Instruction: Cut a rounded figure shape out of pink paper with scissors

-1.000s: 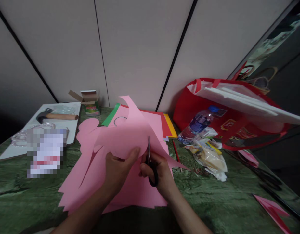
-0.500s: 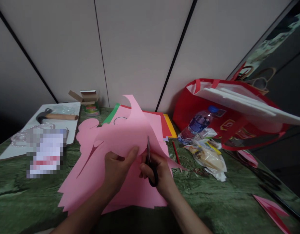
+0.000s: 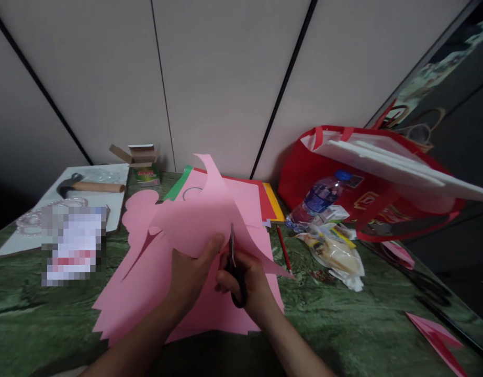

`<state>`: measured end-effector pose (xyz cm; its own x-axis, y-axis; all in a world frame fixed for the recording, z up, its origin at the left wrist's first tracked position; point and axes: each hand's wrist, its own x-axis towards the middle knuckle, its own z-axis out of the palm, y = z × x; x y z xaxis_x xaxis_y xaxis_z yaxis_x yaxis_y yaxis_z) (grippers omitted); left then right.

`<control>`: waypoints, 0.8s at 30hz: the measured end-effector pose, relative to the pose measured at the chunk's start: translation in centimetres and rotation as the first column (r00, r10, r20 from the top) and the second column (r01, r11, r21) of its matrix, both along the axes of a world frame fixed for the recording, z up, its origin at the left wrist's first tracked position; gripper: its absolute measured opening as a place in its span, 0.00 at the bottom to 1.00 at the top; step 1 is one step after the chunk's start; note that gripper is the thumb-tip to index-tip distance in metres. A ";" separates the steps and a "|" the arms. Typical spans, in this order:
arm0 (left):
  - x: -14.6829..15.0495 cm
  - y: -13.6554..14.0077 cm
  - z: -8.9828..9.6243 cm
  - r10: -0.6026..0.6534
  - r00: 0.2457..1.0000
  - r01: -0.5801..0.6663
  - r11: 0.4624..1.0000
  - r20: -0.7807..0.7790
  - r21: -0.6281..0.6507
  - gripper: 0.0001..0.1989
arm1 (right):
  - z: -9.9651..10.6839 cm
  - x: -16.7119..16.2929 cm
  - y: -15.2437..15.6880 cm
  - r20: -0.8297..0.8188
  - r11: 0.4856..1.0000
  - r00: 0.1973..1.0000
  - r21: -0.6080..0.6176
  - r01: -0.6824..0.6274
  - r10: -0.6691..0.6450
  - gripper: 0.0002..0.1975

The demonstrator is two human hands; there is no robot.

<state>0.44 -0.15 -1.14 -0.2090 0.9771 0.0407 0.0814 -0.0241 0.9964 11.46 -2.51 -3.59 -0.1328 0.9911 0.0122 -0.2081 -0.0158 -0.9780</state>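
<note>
A curled sheet of pink paper (image 3: 194,217) is raised above a stack of pink sheets (image 3: 147,293). My left hand (image 3: 194,267) pinches its near edge, thumb on top and the fingers hidden beneath. Black-handled scissors (image 3: 237,285) are in my right hand (image 3: 245,277), with my fingers in the handles. Their blades point away from me and lie at the paper, just right of my left thumb. A strip of the sheet hangs off to the right of the blades.
A red pencil (image 3: 284,248) lies right of the stack, near a water bottle (image 3: 319,199), a food packet (image 3: 335,254) and a red bag (image 3: 296,173). On the left are a claw hammer (image 3: 96,186) on a white board (image 3: 68,175) and a small box (image 3: 145,170). Pink scraps (image 3: 437,335) lie at right.
My right hand and the scissors have shifted slightly left, closer to my left thumb. The raised paper has tilted a little left with them.
</note>
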 end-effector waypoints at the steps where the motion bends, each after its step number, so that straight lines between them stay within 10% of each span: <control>1: 0.0 0.0 -0.1 -0.009 1.000 0.009 1.000 -0.002 -0.008 0.11 | 0.0 0.1 0.1 0.011 1.000 1.000 0.015 0.002 -0.002 0.14; 24: 0.1 -0.2 -0.4 -0.094 0.995 0.094 0.996 -0.012 0.007 0.08 | 0.4 0.9 0.4 0.004 0.999 1.000 0.040 0.027 -0.028 0.16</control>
<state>0.52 -0.33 -1.50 -0.1154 0.9920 0.0502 0.0904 -0.0398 0.9951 12.35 -2.12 -3.23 -0.1056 0.9931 0.0510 -0.2030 0.0287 -0.9788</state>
